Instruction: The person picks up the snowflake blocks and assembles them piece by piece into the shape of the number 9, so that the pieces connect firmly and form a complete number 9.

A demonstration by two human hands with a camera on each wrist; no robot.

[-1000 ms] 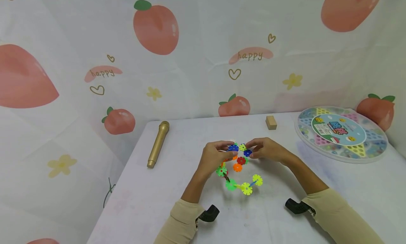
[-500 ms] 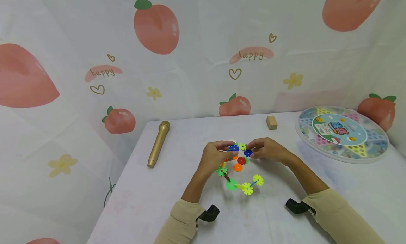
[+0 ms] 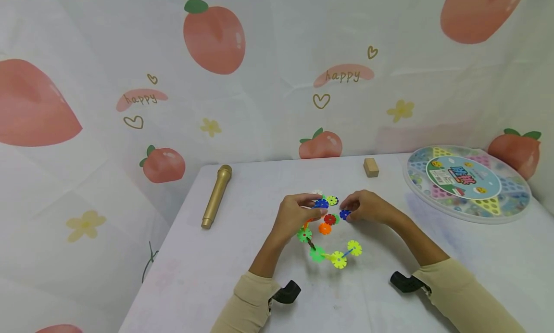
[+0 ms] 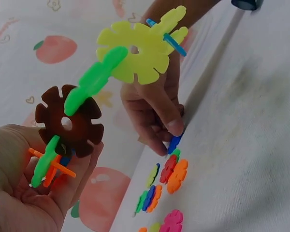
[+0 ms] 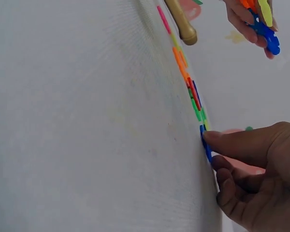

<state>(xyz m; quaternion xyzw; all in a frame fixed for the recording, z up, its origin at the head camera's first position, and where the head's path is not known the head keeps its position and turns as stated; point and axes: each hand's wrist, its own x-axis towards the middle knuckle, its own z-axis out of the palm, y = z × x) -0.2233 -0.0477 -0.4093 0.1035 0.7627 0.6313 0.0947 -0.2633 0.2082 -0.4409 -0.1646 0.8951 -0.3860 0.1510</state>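
Note:
My left hand (image 3: 291, 219) holds a chain of slotted plastic snowflake discs by a blue disc (image 3: 321, 204) at its far end. The chain curves below the hand through a green disc (image 3: 317, 254) to a yellow disc (image 3: 354, 248). In the left wrist view, a brown disc (image 4: 70, 121) of the chain shows beside the fingers. My right hand (image 3: 368, 207) pinches a loose dark blue disc (image 5: 206, 144) at the table surface, between thumb and fingers. Between the hands lie loose discs, among them a red disc (image 3: 330, 219), an orange disc (image 3: 325, 228) and a yellow-green disc (image 3: 332, 200).
A gold microphone (image 3: 216, 197) lies at the table's left side. A small wooden block (image 3: 371, 167) sits near the back edge. At the back right lies a large round Chinese checkers board (image 3: 515, 198). A printed cloth (image 3: 268, 107) hangs behind the white table (image 3: 182, 275).
My right hand has drawn the dark blue disc a little to the right and nearer, away from the other loose discs. The left hand and chain have shifted only slightly.

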